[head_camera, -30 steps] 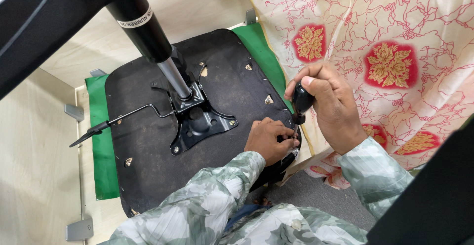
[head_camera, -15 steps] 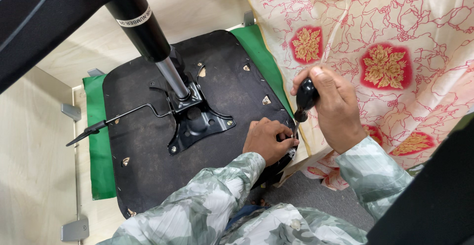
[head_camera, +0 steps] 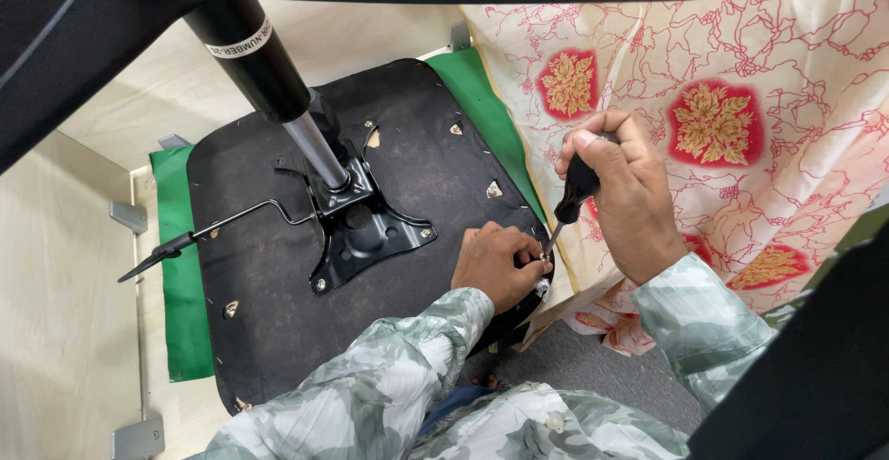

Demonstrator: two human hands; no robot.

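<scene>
The left hand [head_camera: 495, 265] pinched a small fastener at the upturned seat base's [head_camera: 278, 284] near edge; the right hand [head_camera: 622, 191] gripped a black-handled screwdriver [head_camera: 572, 196], tip there. A slip could jab those fingers.

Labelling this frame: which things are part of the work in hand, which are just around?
In the work:
right hand gripping a black-handled screwdriver
left hand at its tip
upturned black chair seat

Just around:
gas-lift column
lever
green cloth
floral fabric
</scene>
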